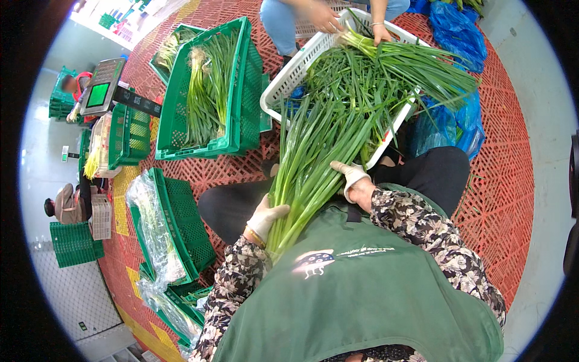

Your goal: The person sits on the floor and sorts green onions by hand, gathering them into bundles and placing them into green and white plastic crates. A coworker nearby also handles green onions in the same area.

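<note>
A large bunch of long-leaved green allium stalks [312,172] lies across my lap, its leaf ends reaching over the near rim of a white plastic basket [277,88]. My left hand [267,219], in a pale glove, grips the paler lower stalks. Farther up, my right hand [355,178], also gloved, is closed around the leaves on the right side. Loose green leaves [353,77] fill the basket. At its far side, another person's hands [328,20] hold a second bunch [407,59] with roots at its end.
Left of the basket, a green plastic crate [246,95] holds bunches with roots. A digital scale [99,88] stands beyond it. Crates with plastic-wrapped stalks [158,235] are lower left. Blue plastic bags [452,122] lie right of the basket on red slatted flooring [502,203].
</note>
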A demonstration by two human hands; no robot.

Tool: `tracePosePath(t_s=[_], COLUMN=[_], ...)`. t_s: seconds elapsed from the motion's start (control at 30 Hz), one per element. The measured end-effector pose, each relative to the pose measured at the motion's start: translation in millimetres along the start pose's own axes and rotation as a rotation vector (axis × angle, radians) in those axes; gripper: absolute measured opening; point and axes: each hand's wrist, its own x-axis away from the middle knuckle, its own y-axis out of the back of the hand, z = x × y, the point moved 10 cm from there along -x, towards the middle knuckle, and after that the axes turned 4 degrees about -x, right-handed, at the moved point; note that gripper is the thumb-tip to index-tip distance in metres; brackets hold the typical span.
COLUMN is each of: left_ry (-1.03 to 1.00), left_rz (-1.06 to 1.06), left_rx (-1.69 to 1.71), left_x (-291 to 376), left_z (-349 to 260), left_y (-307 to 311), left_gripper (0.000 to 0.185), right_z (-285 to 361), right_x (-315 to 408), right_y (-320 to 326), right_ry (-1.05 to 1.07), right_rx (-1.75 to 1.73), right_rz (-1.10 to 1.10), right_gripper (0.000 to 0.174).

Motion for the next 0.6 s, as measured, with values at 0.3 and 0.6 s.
tracePosePath(t_s=[0.3, 0.6], left_ry=[0.016, -0.226], left_rz=[0.111, 0.058], left_rx=[0.050, 0.096], left_x=[-4.6, 16.2], left_z=[-1.2, -31.3], left_y=[-8.2, -3.9], left_gripper=[0.070, 0.069], right_z=[-0.9, 16.8], right_x=[2.0, 39.8], right_y=[36.1, -13.9], right_ry=[0.070, 0.092], right_rx=[-0.097, -0.249], right_rz=[-0.102, 0.093], right_gripper=[0.033, 0.053])
